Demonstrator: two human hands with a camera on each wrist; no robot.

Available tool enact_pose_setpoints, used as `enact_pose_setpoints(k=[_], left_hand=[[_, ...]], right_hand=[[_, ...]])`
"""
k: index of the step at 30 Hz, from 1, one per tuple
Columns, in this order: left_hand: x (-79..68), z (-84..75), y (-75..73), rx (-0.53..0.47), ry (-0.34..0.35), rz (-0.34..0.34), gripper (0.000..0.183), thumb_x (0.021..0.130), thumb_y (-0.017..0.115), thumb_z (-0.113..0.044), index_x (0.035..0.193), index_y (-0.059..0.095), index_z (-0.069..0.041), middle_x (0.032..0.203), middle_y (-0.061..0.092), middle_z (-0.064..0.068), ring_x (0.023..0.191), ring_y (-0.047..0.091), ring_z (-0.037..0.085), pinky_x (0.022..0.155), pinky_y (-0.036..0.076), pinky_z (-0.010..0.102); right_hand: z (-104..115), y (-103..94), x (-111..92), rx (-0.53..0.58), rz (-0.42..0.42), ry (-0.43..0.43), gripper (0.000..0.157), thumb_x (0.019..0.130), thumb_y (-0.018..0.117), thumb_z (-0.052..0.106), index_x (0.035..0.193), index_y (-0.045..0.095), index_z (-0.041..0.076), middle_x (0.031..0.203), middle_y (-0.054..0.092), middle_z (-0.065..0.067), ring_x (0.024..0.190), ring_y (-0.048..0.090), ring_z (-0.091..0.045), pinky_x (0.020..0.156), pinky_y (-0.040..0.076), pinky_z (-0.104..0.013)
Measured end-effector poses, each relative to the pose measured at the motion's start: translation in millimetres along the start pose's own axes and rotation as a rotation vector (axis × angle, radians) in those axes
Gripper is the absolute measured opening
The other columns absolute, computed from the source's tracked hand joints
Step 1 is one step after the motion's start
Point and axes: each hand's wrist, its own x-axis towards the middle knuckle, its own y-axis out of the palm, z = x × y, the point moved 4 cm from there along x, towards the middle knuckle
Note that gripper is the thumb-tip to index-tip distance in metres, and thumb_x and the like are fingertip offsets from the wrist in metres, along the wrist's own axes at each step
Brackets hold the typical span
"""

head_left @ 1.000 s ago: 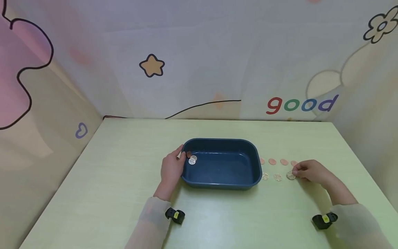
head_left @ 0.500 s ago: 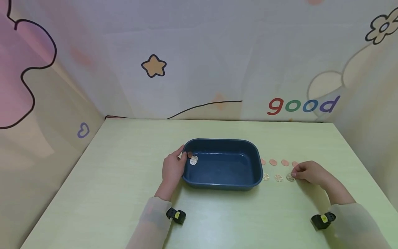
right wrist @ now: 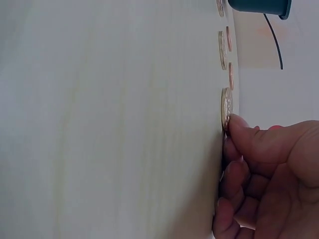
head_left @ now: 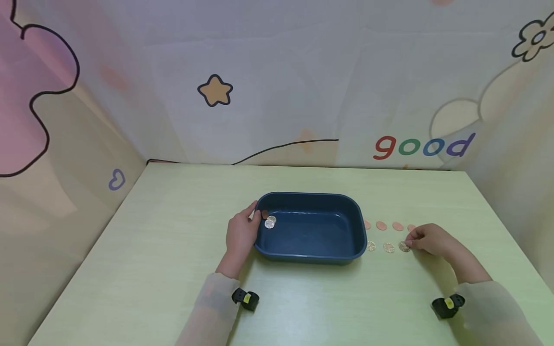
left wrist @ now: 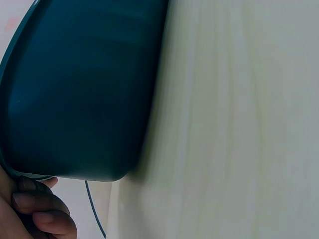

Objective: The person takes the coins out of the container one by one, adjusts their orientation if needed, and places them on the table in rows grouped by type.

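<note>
A dark blue rectangular tray (head_left: 311, 253) stands on the table. My left hand (head_left: 241, 233) grips its left end, thumb over the rim and fingers outside. One copper coin (head_left: 265, 215) and two pale shiny coins (head_left: 270, 224) lie inside at that end. Right of the tray, my right hand (head_left: 433, 240) pinches the edge of a gold-coloured coin (head_left: 404, 246). In the right wrist view the thumb lies against this coin (right wrist: 227, 102), which is at the tabletop; the index fingertip is partly hidden.
Two more gold-coloured coins (head_left: 388, 247) continue the front row toward the tray. Behind them runs a row of several copper coins (head_left: 381, 225), the rightmost partly covered by my right hand. A printed cloth backdrop (head_left: 277, 96) borders the table (head_left: 173, 216).
My right hand and the gold-coloured coin have shifted slightly left and nearer, into line with the front row. My left hand and the tray stay put; the head view has shifted slightly.
</note>
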Motion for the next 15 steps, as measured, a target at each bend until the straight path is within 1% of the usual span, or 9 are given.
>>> enact_pose_setpoints(k=[7,15], left_hand=[[-0.7,0.7,0.3,0.001,-0.009,0.005,0.041,0.102,0.056,-0.023,0.142,0.063,-0.014,0.055,0.037,-0.003,0.052,0.036,0.013,0.05,0.026,0.025],[-1.0,0.1,0.7,0.004,-0.01,0.006,0.042,0.102,0.055,-0.023,0.142,0.062,-0.015,0.054,0.035,-0.004,0.052,0.035,0.012,0.05,0.025,0.025]], right_hand=[[2.4,1.1,-0.8,-0.007,-0.012,-0.01,0.015,0.095,0.064,0.004,0.093,0.066,-0.01,0.083,0.061,-0.008,0.078,0.047,-0.019,0.07,0.038,-0.031],[5.1,2.2,-1.3,-0.019,-0.013,0.016,0.013,0.095,0.063,0.003,0.094,0.063,-0.009,0.084,0.058,-0.011,0.08,0.049,-0.022,0.071,0.04,-0.032]])
